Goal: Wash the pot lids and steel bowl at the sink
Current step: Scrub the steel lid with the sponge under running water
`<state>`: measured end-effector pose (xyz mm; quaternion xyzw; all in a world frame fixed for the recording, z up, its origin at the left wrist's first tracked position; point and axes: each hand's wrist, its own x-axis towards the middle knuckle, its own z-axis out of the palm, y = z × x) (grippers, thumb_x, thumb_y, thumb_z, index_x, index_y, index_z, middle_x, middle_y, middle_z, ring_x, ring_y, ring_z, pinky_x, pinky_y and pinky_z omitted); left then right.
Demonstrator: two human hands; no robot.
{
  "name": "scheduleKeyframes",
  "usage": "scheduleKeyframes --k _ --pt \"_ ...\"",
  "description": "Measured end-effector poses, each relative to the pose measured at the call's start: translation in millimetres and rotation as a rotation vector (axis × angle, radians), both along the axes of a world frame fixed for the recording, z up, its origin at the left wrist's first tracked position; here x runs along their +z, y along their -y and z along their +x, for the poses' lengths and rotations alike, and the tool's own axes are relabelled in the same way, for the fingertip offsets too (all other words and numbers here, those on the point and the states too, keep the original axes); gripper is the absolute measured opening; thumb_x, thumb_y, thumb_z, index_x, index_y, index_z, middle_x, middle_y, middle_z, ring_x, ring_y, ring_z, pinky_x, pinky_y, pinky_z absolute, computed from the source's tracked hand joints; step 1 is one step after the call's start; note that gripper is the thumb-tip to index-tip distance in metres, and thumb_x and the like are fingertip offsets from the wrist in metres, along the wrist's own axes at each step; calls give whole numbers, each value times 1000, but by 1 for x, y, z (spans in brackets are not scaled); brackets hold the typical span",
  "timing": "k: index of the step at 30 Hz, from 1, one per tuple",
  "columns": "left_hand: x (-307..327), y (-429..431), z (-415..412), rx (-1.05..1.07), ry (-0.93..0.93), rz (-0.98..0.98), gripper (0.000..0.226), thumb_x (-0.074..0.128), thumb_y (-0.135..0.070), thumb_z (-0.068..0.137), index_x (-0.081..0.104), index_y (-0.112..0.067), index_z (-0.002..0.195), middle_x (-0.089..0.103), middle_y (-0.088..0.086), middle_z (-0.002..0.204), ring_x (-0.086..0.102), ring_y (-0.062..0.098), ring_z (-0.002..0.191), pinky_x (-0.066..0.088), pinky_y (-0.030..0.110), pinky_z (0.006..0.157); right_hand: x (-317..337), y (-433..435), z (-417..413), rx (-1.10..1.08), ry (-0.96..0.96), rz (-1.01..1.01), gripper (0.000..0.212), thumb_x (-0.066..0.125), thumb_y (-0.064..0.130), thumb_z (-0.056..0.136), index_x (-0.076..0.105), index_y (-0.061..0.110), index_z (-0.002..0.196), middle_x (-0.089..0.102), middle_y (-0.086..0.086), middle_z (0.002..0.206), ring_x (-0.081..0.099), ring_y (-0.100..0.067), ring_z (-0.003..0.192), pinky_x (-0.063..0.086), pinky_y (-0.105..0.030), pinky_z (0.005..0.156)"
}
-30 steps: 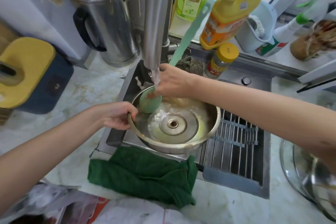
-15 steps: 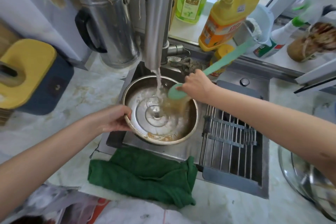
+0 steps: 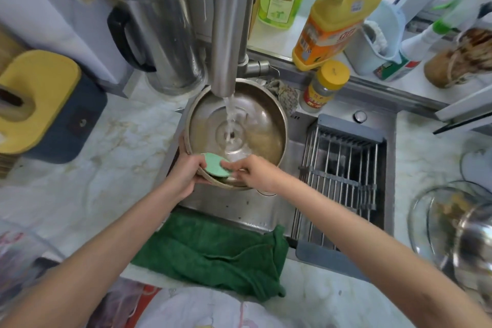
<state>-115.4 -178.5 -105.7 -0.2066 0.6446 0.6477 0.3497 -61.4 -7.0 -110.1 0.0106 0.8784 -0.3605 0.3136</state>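
Note:
A round steel pot lid [image 3: 255, 120], hollow side up and tilted toward me, is held over the sink under running water from the tap [image 3: 226, 34]. My left hand [image 3: 186, 176] grips its near rim. My right hand [image 3: 255, 172] presses the green head of a dish brush [image 3: 216, 166] against the near inside edge of the lid; the brush handle is hidden. A glass pot lid [image 3: 423, 210] and a steel bowl [image 3: 476, 242] lie on the counter at the far right.
A steel drying rack [image 3: 343, 176] spans the right of the sink. A green towel [image 3: 213, 250] hangs over the sink's front edge. A steel kettle [image 3: 159, 34] stands back left, detergent bottles [image 3: 338, 16] and a small jar [image 3: 323, 86] behind the sink, a yellow-topped box [image 3: 40, 104] at left.
The lid has moved back and tilted toward me under the tap. My right hand has brought the brush from the far right side to the near rim, beside my left hand.

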Motion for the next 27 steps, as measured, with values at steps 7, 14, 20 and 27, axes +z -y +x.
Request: scheduleKeyframes --k 7,14,20,27 --pt "13 8 -5 -60 -256 -31 96 36 21 78 19 -55 134 43 -2 131 56 33 105 53 66 68 22 -49 -14 212 -270 800 48 42 15 99 43 37 141 61 -4 111 60 -27 103 35 -32 71" --pt "7 -1 -5 -24 -332 -10 99 36 21 78 17 -55 139 39 -3 141 53 30 117 51 67 74 15 -32 -7 47 -119 612 44 52 21 92 54 37 134 65 -2 118 61 -26 109 45 -32 79" --pt "-10 -7 -2 -4 -389 5 66 57 -33 89 21 -54 141 40 4 149 49 30 128 47 57 96 21 15 -10 -563 237 -469 37 55 9 94 60 20 129 50 7 66 43 -2 49 32 -13 46" --pt "-4 -13 -15 115 -515 -31 45 44 -47 93 20 -72 124 34 -1 152 43 22 133 39 55 107 30 21 11 -633 191 -382 34 53 17 97 59 27 129 53 15 59 34 0 36 28 -14 39"
